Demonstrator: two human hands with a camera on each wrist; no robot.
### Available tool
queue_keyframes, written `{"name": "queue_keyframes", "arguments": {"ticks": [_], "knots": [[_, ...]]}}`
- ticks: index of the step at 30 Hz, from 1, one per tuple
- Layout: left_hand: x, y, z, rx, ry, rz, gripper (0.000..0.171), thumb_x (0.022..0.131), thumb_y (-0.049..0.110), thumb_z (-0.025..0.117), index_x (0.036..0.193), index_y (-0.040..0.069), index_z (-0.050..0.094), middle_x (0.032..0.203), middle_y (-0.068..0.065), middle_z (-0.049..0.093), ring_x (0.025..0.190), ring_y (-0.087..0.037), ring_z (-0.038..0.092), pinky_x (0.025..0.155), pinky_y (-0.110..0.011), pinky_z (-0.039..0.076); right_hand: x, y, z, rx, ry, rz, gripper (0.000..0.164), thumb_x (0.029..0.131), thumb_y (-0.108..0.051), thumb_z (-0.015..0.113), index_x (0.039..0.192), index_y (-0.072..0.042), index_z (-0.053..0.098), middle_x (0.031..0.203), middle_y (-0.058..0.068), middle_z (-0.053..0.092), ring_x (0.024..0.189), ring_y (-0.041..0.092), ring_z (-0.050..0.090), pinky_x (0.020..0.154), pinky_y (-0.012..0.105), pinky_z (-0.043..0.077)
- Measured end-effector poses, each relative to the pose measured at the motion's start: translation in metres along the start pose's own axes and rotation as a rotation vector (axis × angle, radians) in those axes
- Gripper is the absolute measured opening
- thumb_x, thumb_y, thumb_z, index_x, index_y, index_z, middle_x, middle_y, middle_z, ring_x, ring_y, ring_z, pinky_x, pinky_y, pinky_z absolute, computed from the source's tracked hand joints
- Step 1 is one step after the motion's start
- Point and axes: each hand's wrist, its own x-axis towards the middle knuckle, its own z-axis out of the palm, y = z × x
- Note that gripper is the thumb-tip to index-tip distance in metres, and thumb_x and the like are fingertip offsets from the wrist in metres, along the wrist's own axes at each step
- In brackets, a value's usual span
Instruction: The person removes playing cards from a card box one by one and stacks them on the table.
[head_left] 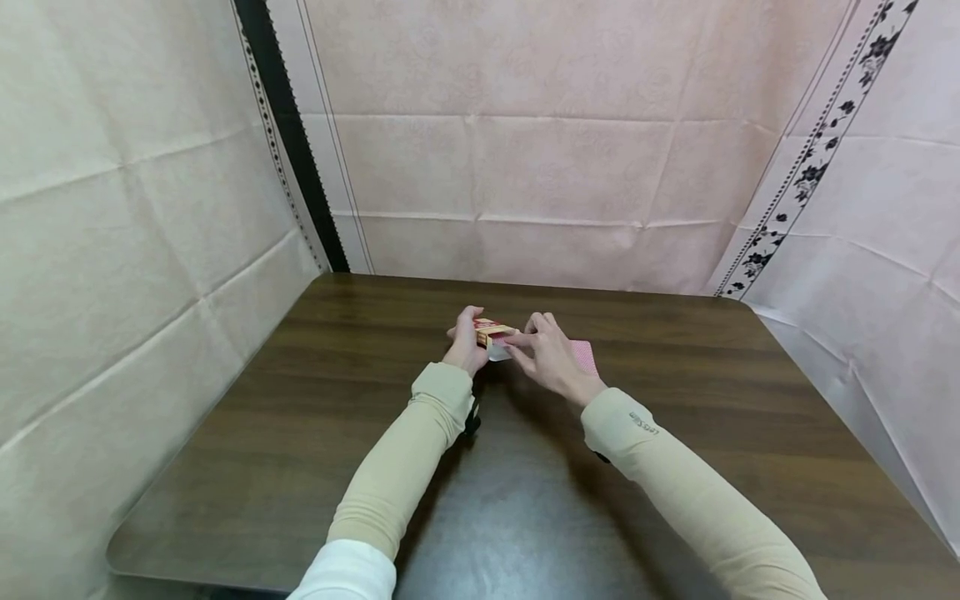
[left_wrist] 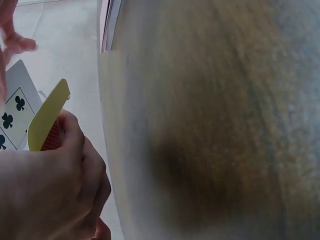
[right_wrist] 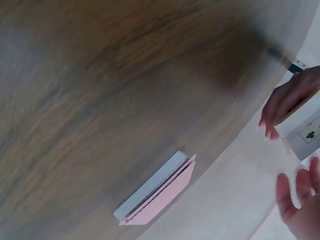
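Note:
My left hand (head_left: 467, 346) holds a red and yellow card box (head_left: 491, 327) above the far middle part of the table. A flap (left_wrist: 47, 115) of the box stands out in the left wrist view. Playing cards with black clubs (left_wrist: 19, 110) stick partway out of the box. My right hand (head_left: 553, 358) is beside the box's mouth, thumb and fingers spread apart. In the right wrist view its fingers (right_wrist: 302, 185) are close to the cards, without a visible grip. A stack of pink-backed cards (head_left: 583, 357) lies on the table by my right hand.
The brown wooden table (head_left: 360, 350) has rounded corners. Pale cloth (head_left: 562, 167) hangs behind it and at both sides. The pink stack (right_wrist: 160, 195) lies close to the table's edge in the right wrist view.

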Motion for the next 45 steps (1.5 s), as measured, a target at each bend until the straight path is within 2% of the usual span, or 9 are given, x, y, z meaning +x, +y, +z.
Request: {"name": "queue_keyframes", "arguments": {"ticks": [5, 10, 16, 21, 27, 31, 34, 39, 45], "knots": [[-0.003, -0.001, 0.005, -0.015, 0.021, 0.04, 0.074, 0.078, 0.019, 0.062, 0.137, 0.017, 0.017, 0.141, -0.015, 0.026, 0.126, -0.028, 0.037, 0.108, -0.044, 0.039, 0.004, -0.009, -0.003, 0.139, -0.087, 0.173, 0.039, 0.086, -0.041, 0.069, 0.105, -0.007, 0.072, 0.107, 0.011, 0.053, 0.096, 0.025, 0.051, 0.082, 0.039, 0.048], [-0.003, -0.002, 0.005, -0.001, 0.006, 0.045, 0.068, 0.078, 0.019, 0.06, 0.132, 0.017, 0.018, 0.139, -0.014, 0.028, 0.122, -0.026, 0.039, 0.106, -0.044, 0.041, 0.01, -0.016, -0.005, 0.143, -0.182, 0.299, 0.044, 0.084, -0.047, 0.068, 0.1, -0.006, 0.064, 0.117, 0.014, 0.053, 0.096, 0.025, 0.053, 0.078, 0.037, 0.047], [0.0, 0.003, 0.0, -0.022, 0.028, 0.092, 0.065, 0.077, 0.017, 0.06, 0.129, 0.015, 0.02, 0.135, -0.013, 0.032, 0.119, -0.025, 0.041, 0.105, -0.04, 0.041, 0.013, -0.015, -0.014, 0.11, -0.328, 0.324, 0.046, 0.082, -0.034, 0.068, 0.112, -0.001, 0.061, 0.099, 0.016, 0.063, 0.089, 0.026, 0.056, 0.08, 0.037, 0.047], [-0.002, 0.008, -0.002, -0.01, 0.103, 0.121, 0.072, 0.076, 0.016, 0.061, 0.134, 0.014, 0.019, 0.137, -0.013, 0.034, 0.121, -0.027, 0.042, 0.105, -0.04, 0.04, 0.011, -0.009, -0.03, 0.225, -0.443, 0.391, 0.053, 0.08, -0.025, 0.068, 0.126, -0.002, 0.054, 0.114, 0.02, 0.066, 0.102, 0.03, 0.062, 0.087, 0.041, 0.05], [-0.004, 0.01, -0.005, 0.016, 0.134, 0.123, 0.077, 0.076, 0.018, 0.059, 0.139, 0.016, 0.014, 0.144, -0.013, 0.031, 0.129, -0.029, 0.038, 0.109, -0.04, 0.036, 0.002, 0.007, -0.041, 0.29, -0.375, 0.469, 0.053, 0.084, -0.029, 0.068, 0.127, -0.004, 0.054, 0.119, 0.02, 0.064, 0.104, 0.03, 0.062, 0.087, 0.041, 0.05], [-0.002, 0.01, -0.004, 0.018, 0.155, 0.138, 0.077, 0.075, 0.018, 0.06, 0.138, 0.014, 0.016, 0.143, -0.013, 0.034, 0.129, -0.028, 0.039, 0.108, -0.038, 0.036, -0.006, 0.021, -0.043, 0.221, -0.272, 0.54, 0.054, 0.087, -0.035, 0.065, 0.125, 0.003, 0.053, 0.116, 0.023, 0.062, 0.103, 0.033, 0.06, 0.088, 0.044, 0.049], [-0.002, 0.009, -0.004, 0.021, 0.17, 0.139, 0.075, 0.075, 0.019, 0.06, 0.136, 0.013, 0.018, 0.142, -0.013, 0.035, 0.128, -0.027, 0.039, 0.108, -0.037, 0.035, -0.013, 0.032, -0.04, 0.05, -0.229, 0.596, 0.055, 0.087, -0.04, 0.061, 0.119, 0.004, 0.054, 0.11, 0.025, 0.062, 0.101, 0.038, 0.058, 0.085, 0.048, 0.048], [-0.003, 0.008, -0.004, 0.03, 0.178, 0.13, 0.074, 0.075, 0.018, 0.06, 0.136, 0.014, 0.019, 0.14, -0.013, 0.036, 0.125, -0.028, 0.041, 0.107, -0.036, 0.037, -0.022, 0.039, -0.032, -0.251, -0.237, 0.657, 0.062, 0.089, -0.052, 0.051, 0.111, 0.006, 0.054, 0.107, 0.031, 0.061, 0.1, 0.046, 0.056, 0.085, 0.056, 0.045], [-0.003, 0.007, -0.002, 0.038, 0.178, 0.132, 0.075, 0.076, 0.017, 0.061, 0.138, 0.014, 0.018, 0.138, -0.012, 0.038, 0.123, -0.027, 0.044, 0.106, -0.037, 0.039, -0.027, 0.04, -0.021, -0.375, -0.266, 0.646, 0.06, 0.091, -0.05, 0.048, 0.109, 0.006, 0.056, 0.106, 0.031, 0.061, 0.101, 0.046, 0.054, 0.086, 0.059, 0.041]]}}
